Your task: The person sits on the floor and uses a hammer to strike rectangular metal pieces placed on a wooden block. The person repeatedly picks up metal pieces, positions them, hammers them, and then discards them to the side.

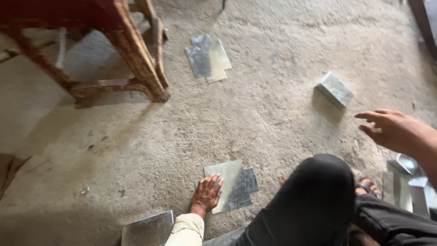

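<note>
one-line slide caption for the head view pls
Left hand flat on cut metal sheet on concrete floor; right hand open near folded metal box.

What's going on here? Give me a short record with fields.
Place: concrete floor
Left hand: flat on a cut metal sheet
Right hand: open in the air, nearest a folded metal box
Farther off: flat sheets beside a wooden chair leg
Knee: in dark trousers, bent between the hands

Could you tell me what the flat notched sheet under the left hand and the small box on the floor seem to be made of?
Notched sheet: apparently thin galvanized steel, dull grey with mottled sheen, under the left hand. Small box: seemingly the same folded sheet metal, with crisp edges and a pale reflective top.
</note>
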